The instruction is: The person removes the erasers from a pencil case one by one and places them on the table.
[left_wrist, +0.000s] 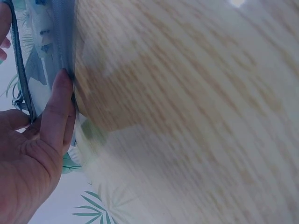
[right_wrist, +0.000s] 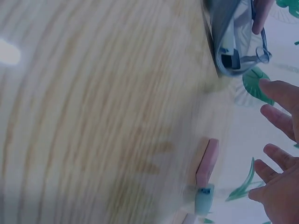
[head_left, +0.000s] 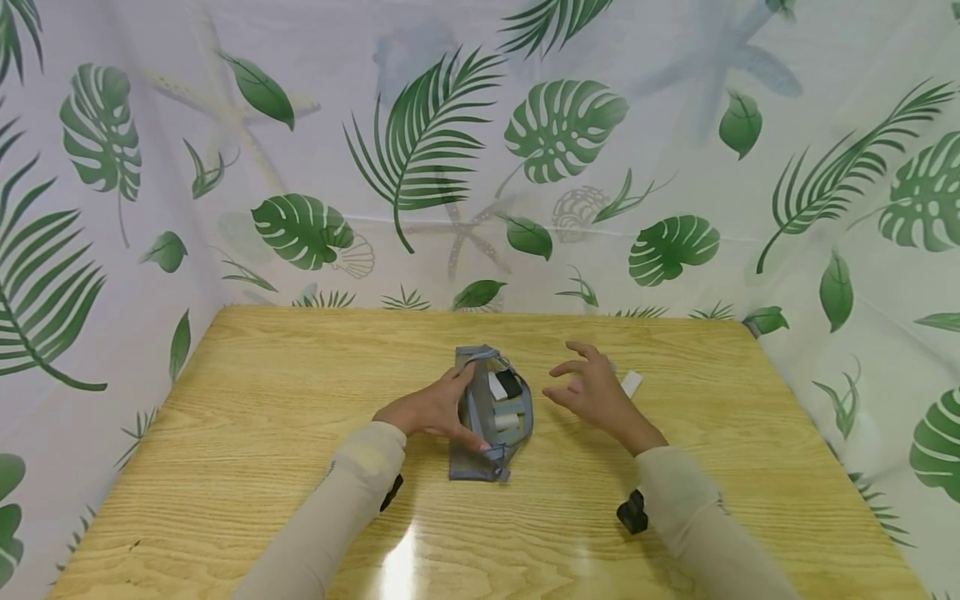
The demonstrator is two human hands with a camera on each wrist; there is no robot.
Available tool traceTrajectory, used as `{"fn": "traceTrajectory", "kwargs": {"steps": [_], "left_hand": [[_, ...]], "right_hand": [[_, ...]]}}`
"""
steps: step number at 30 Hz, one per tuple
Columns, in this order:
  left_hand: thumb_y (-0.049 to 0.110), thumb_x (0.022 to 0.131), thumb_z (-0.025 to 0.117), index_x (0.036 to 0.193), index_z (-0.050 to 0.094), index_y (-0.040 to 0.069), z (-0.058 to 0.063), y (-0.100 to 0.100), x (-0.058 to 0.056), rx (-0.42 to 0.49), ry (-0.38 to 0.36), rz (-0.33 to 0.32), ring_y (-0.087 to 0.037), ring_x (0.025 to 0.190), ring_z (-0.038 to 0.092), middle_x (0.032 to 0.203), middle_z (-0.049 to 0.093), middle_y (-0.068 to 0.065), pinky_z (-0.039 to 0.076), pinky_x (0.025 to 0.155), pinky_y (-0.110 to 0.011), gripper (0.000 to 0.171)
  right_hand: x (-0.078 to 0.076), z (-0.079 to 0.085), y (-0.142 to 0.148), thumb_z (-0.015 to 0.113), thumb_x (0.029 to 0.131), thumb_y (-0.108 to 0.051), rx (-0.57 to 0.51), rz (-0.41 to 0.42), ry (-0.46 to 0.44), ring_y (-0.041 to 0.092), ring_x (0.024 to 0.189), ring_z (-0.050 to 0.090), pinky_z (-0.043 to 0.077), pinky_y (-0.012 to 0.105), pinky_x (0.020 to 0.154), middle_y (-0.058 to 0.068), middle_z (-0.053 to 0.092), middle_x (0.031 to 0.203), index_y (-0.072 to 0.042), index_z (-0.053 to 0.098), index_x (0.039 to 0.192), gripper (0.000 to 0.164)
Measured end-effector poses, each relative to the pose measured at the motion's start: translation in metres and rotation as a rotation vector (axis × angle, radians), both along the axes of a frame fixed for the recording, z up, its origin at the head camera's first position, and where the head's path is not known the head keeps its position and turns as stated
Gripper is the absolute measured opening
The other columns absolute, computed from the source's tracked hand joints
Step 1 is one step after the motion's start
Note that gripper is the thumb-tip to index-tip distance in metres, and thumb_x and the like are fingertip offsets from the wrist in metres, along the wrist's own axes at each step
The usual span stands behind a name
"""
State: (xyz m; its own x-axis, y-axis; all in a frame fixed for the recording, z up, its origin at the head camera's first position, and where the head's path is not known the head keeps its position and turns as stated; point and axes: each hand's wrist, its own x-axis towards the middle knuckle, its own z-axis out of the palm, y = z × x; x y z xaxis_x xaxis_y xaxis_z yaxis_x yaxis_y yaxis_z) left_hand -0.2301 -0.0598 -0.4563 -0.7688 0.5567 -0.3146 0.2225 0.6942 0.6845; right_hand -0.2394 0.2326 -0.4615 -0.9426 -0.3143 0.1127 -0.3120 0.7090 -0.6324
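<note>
A grey-blue zip pouch (head_left: 463,464) with see-through mesh lies on the table, its zipped mouth spread toward the right. Inside it show a black-and-white block (head_left: 506,385) and a white roll-like piece (head_left: 507,421). My left hand (head_left: 431,407) grips the pouch by its mouth, thumb at the near end and fingers at the far end. To the right of the pouch, my right hand (head_left: 596,390) is held in the air, fingers spread and holding nothing. In the right wrist view, a pink bar (right_wrist: 208,161) and a small teal piece (right_wrist: 204,200) lie below that hand.
A white bar (head_left: 632,382) lies on the wooden table (head_left: 300,350) just beyond the right wrist. Leaf-printed cloth (head_left: 465,167) hangs behind the table and along its sides. Black camera mounts (head_left: 632,512) sit at the wrists.
</note>
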Motion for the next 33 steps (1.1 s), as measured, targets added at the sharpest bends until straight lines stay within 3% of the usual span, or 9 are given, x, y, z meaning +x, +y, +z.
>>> {"fn": "traceTrajectory", "kwargs": {"steps": [3, 10, 20, 33], "left_hand": [[0.043, 0.077, 0.089, 0.164, 0.001, 0.012, 0.001, 0.000, 0.000, 0.000, -0.002, 0.000, -0.036, 0.153, 0.014, 0.168, 0.003, -0.020, 0.031, 0.116, -0.054, 0.128], [0.046, 0.076, 0.089, 0.165, 0.001, 0.012, 0.001, 0.001, 0.000, -0.011, -0.003, 0.009, -0.037, 0.153, 0.017, 0.168, 0.004, -0.020, 0.032, 0.115, -0.054, 0.129], [0.047, 0.076, 0.088, 0.165, 0.000, 0.012, 0.002, 0.001, 0.000, -0.015, -0.002, 0.007, -0.037, 0.153, 0.016, 0.168, 0.004, -0.020, 0.031, 0.116, -0.054, 0.129], [0.047, 0.077, 0.088, 0.164, 0.000, 0.011, 0.001, 0.000, 0.000, -0.015, 0.005, 0.003, -0.037, 0.153, 0.017, 0.168, 0.004, -0.020, 0.032, 0.116, -0.053, 0.129]], "right_hand": [[0.001, -0.002, -0.007, 0.080, 0.090, -0.018, -0.017, 0.024, -0.011, 0.055, 0.139, 0.030, 0.047, 0.062, 0.098, 0.028, 0.031, 0.156, 0.004, 0.074, 0.112, 0.032], [0.003, -0.009, -0.020, 0.081, 0.089, -0.018, 0.062, 0.090, 0.084, 0.056, 0.136, 0.036, 0.032, 0.073, 0.105, 0.033, 0.041, 0.149, 0.002, 0.077, 0.106, 0.026], [0.007, -0.018, -0.028, 0.083, 0.086, -0.017, 0.049, 0.122, 0.069, 0.057, 0.134, 0.037, 0.034, 0.070, 0.104, 0.032, 0.042, 0.149, 0.000, 0.077, 0.101, 0.023], [0.010, -0.019, -0.031, 0.084, 0.086, -0.016, 0.057, 0.149, 0.064, 0.057, 0.133, 0.038, 0.035, 0.069, 0.104, 0.034, 0.042, 0.148, -0.001, 0.077, 0.101, 0.022]]}}
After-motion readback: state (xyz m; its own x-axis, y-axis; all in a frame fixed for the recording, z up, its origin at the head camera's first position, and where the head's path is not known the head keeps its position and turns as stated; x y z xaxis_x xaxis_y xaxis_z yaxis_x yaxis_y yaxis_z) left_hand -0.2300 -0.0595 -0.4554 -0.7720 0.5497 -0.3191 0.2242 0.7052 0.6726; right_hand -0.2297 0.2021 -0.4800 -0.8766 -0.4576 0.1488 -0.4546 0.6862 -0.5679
